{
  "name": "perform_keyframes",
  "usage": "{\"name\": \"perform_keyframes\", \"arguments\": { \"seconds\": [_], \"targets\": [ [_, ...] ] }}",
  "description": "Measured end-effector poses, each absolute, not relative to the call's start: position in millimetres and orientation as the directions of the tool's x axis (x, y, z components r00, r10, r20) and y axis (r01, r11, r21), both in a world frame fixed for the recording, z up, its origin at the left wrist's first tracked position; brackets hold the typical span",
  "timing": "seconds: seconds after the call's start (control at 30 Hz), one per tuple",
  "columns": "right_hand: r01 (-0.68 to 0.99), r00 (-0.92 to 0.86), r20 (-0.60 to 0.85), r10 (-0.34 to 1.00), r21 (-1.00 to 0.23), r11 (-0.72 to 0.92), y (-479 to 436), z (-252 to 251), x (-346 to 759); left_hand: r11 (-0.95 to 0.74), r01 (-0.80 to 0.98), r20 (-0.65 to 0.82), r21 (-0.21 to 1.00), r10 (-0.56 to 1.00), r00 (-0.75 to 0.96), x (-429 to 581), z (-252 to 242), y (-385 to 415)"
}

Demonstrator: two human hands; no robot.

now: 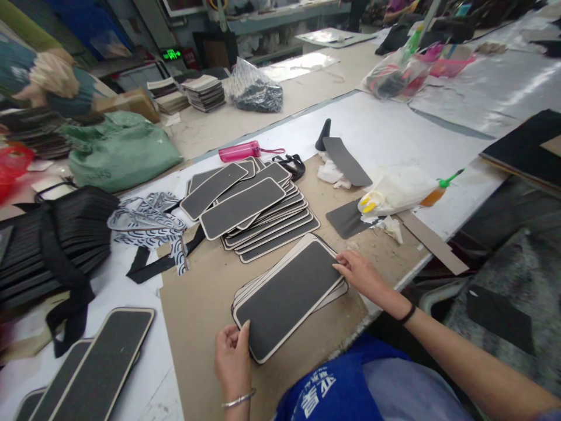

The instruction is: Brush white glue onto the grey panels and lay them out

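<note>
A dark grey rounded panel with a pale border (287, 301) lies tilted over a small stack of similar panels (249, 286) on the brown board (197, 333). My left hand (233, 348) pinches its near left end, thumb on top and fingers curled at the edge. At the far right end, my right hand (356, 270) grips the same panel's edge between thumb and fingers. Just beyond sits a larger fanned pile of bordered panels (243, 207). The undersides of the fingers are hidden.
A white glue bottle (394, 190) and an orange bottle with green cap (438, 190) lie at the right. Behind the pile is a pink bottle (239, 152). Patterned strap (144, 216), black bundle (52, 240) and more panels (105, 362) occupy the left. A person (52, 76) stands beyond.
</note>
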State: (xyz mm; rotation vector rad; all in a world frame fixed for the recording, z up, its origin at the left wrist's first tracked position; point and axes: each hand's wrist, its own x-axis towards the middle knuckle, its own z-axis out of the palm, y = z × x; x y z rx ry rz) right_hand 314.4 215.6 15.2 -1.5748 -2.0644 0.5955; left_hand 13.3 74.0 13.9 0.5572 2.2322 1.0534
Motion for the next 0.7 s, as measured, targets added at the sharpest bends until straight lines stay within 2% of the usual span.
{"name": "perform_keyframes", "arguments": {
  "seconds": [0.13,0.23,0.5,0.7],
  "targets": [
    [0.821,-0.288,0.172,0.942,-0.462,0.336,221,20,310,0.59,0.096,-0.351,0.801,0.594,-0.724,14,14,74],
    [0.83,-0.292,0.21,0.933,-0.429,0.357,227,19,303,0.596,0.075,-0.364,0.8,0.58,-0.728,15,14,75],
    [0.767,-0.26,0.204,0.944,-0.55,0.33,242,3,304,0.57,0.067,-0.339,0.819,0.574,-0.746,21,15,78],
    [0.761,-0.281,0.193,0.94,-0.551,0.341,245,3,305,0.557,0.053,-0.335,0.829,0.571,-0.75,21,12,76]
  ]
}}
